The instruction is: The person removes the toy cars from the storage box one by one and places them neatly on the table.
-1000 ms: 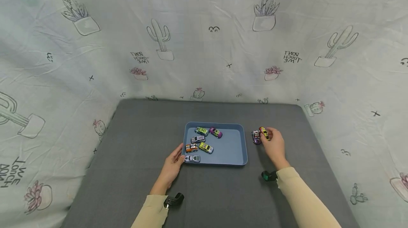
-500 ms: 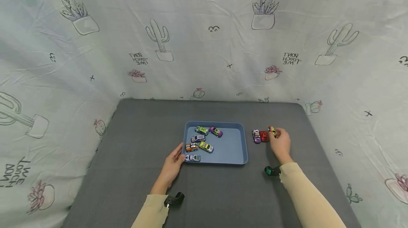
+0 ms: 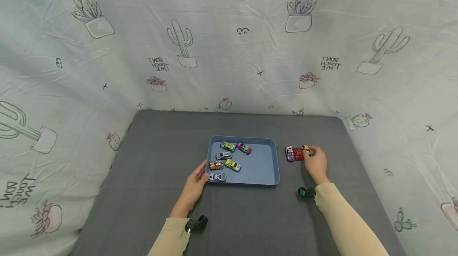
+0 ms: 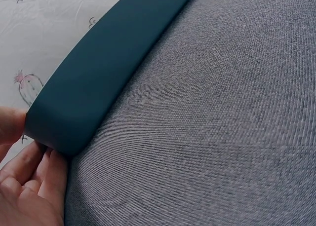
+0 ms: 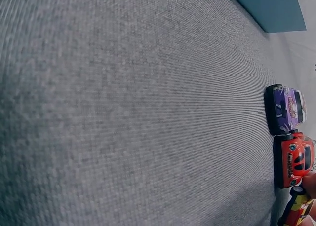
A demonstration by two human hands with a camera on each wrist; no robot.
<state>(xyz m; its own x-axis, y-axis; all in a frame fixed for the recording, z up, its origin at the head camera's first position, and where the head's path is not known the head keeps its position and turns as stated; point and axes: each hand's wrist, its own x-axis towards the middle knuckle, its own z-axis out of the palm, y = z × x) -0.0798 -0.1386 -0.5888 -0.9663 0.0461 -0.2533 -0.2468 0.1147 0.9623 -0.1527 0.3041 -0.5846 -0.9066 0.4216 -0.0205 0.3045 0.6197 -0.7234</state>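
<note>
My left hand (image 3: 193, 186) grips the near left corner of a shallow blue tray (image 3: 259, 183); in the left wrist view its thumb lies at the rim and its fingers against the outer wall. Several toy cars sit in the tray's left half, among them an orange one (image 3: 216, 165) and a purple one (image 3: 244, 148). To the right of the tray, my right hand (image 3: 316, 163) pinches a yellow and red toy car (image 3: 305, 149). It is next to a red toy car (image 5: 296, 162), which stands beside a purple and white toy car (image 3: 290, 154) on the table.
A grey cloth-covered table (image 3: 150, 160) lies beneath everything. Behind and at both sides hangs a pale curtain (image 3: 214, 49) printed with cacti. Each wrist wears a black camera band; the left band (image 3: 196, 223) hangs above the table's front part.
My right hand has moved right with the yellow and red car, bringing the red car into sight, then come down slightly beside it. My left hand keeps its hold on the tray.
</note>
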